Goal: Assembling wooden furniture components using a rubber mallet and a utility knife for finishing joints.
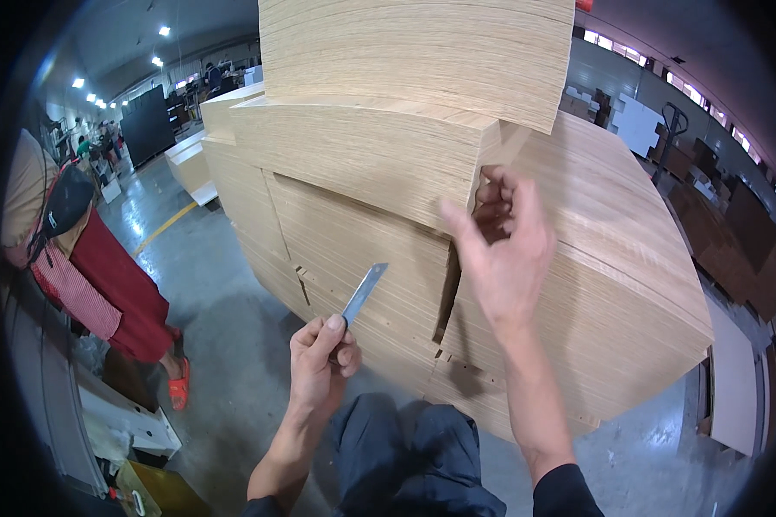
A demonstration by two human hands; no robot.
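My left hand (321, 355) is closed round the lower end of a knife with a flat steel blade (366, 289) and a slanted tip. The tip points up and away from me, in front of pale wood-grain panelling. My right hand (510, 246) is raised at the right end of a long wood-grain box (362, 155). Its thumb and bent fingers are apart, with no loose thing seen between them. Whether the fingertips touch the box edge I cannot tell. Below is a wood-grain panel (345, 237) with a dark gap at its right side and small cut notches.
Another wood-grain box (414, 52) rises above. A person in a dark red apron (121, 276) and orange sandals stands at the left. A pallet jack (671, 129) and stacked boards (733, 388) are at the right. A yellow line (164, 228) crosses the floor.
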